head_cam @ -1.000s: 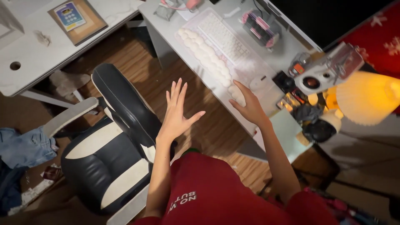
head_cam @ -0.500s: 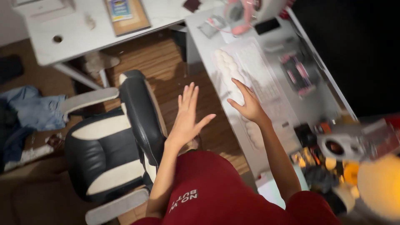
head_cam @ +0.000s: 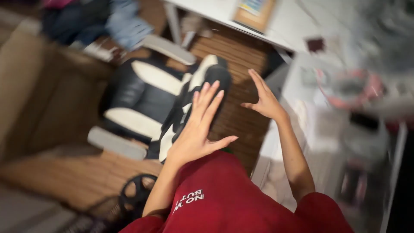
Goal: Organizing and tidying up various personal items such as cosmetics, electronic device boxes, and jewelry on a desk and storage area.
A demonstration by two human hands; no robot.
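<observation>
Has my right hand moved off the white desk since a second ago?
Yes. The right hand rested on the wrist rest at the desk edge; now it hangs open over the wooden floor, left of that edge, toward the office chair.

Dim, warm indoor light; heavy motion blur, worst at right.

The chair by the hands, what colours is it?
Black with white panels: the chair, seen in the head view.

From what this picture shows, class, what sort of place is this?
Probably a home desk corner or bedroom workspace: a black-and-white office chair, white desks on wood flooring, and clothes heaped nearby. Much is blurred.
</observation>
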